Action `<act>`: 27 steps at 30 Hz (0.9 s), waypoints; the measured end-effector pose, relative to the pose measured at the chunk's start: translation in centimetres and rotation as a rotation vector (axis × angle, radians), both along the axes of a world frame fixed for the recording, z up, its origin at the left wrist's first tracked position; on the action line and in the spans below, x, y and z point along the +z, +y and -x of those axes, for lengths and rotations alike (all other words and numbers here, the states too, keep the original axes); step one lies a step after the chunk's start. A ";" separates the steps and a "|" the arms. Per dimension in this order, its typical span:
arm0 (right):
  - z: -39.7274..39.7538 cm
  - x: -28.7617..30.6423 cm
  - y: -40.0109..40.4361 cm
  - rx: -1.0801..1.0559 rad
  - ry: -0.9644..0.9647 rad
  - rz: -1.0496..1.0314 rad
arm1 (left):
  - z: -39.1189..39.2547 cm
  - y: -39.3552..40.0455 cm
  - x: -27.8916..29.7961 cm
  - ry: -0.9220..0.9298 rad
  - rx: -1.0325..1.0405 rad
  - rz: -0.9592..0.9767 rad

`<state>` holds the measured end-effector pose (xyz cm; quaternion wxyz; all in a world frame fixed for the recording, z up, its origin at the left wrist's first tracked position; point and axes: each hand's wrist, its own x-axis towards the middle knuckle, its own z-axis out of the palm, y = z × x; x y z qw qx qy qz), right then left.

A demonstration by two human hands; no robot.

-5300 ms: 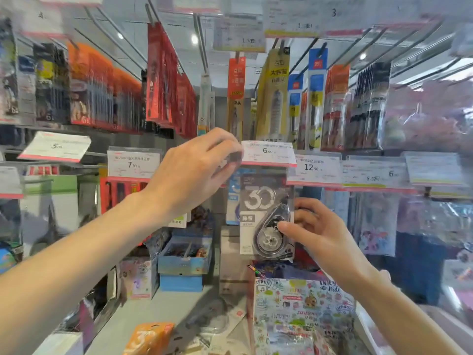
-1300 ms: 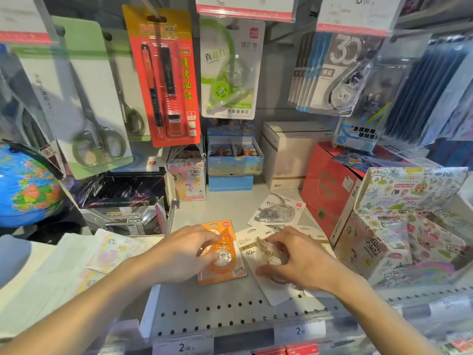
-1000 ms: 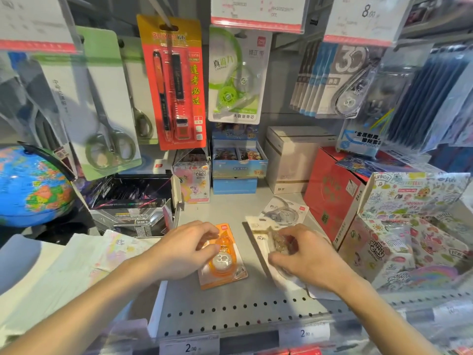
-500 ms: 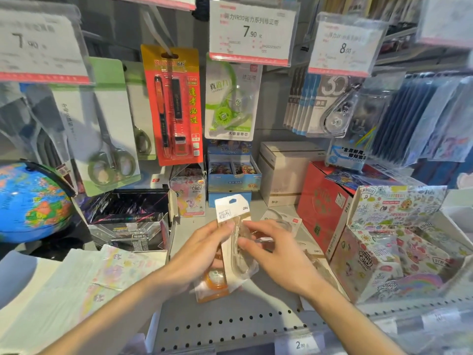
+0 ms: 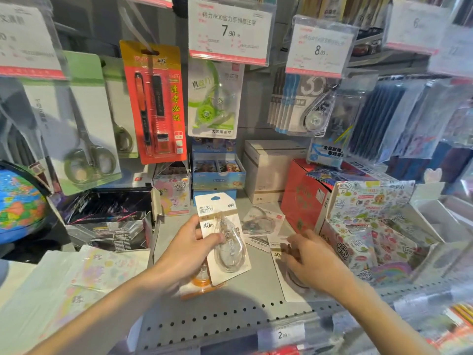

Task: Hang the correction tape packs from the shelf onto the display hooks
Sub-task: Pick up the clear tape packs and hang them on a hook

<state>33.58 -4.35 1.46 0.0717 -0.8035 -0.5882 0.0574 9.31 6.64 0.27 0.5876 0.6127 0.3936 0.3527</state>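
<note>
My left hand [image 5: 188, 248] pinches a white 40m correction tape pack [image 5: 225, 242] and holds it upright above the grey shelf [image 5: 230, 313]. An orange pack [image 5: 202, 284] lies on the shelf under it. My right hand [image 5: 308, 261] reaches down with fingers spread onto another white 40m pack [image 5: 284, 278] lying flat. A further clear pack [image 5: 261, 222] lies behind. On the hooks above hang a green correction tape pack [image 5: 213, 98] and a row of grey "30" packs [image 5: 304, 106].
Scissors packs [image 5: 84, 129] and a red pen pack [image 5: 153, 101] hang at the left. Price tags [image 5: 230, 29] front the hooks. A globe [image 5: 18, 201] stands far left. Boxes, a red carton [image 5: 302, 196] and a patterned sticker box [image 5: 371, 221] crowd the shelf's back and right.
My left hand now holds the white pack alone and has raised it a little. My right hand let go of it and dropped to another white pack on the shelf.
</note>
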 end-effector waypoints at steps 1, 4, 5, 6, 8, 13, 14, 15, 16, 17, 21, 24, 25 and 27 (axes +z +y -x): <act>-0.1 -0.5 -0.2 -0.008 -0.017 0.066 | 0.1 0.1 -0.1 -0.001 0.002 0.007; 0.3 -1.5 -0.4 0.000 -0.039 0.139 | 0.3 0.2 -0.2 0.013 0.005 0.004; 0.3 -1.6 -0.4 -0.003 -0.042 0.125 | 0.4 0.2 -0.2 0.008 0.008 0.006; 0.3 -1.6 -0.3 -0.008 -0.035 0.103 | 0.5 0.2 -0.2 -0.001 0.011 0.010; 0.3 -1.2 -0.4 -0.017 -0.007 0.047 | 0.7 0.1 -0.1 -0.018 0.014 0.019; 1.0 0.4 -0.5 0.000 0.316 -0.245 | 1.1 -0.3 0.3 -0.061 0.019 0.055; 1.4 0.9 -0.3 0.022 0.415 -0.299 | 1.2 -0.4 0.4 -0.066 0.020 0.055; 1.9 1.4 -0.2 0.055 0.513 -0.327 | 1.2 -0.4 0.5 -0.073 0.017 0.053; 2.6 1.8 0.1 0.091 0.599 -0.342 | 1.2 -0.5 0.6 -0.083 0.013 0.052; 3.3 2.0 0.5 0.117 0.666 -0.347 | 1.2 -0.6 0.7 -0.095 0.009 0.053; 5.9 1.8 2.5 0.167 0.803 -0.408 | 1.6 -1.0 1.1 -0.142 0.001 0.052; 6.9 1.2 3.1 0.194 0.929 -0.401 | 2.5 -1.1 1.5 -0.179 0.003 0.042; 7.1 1.0 3.2 0.196 0.975 -0.375 | 2.9 -1.2 1.6 -0.187 0.005 0.043; 7.5 1.1 3.3 0.222 1.042 -0.345 | 3.5 -1.4 1.9 -0.195 0.016 0.045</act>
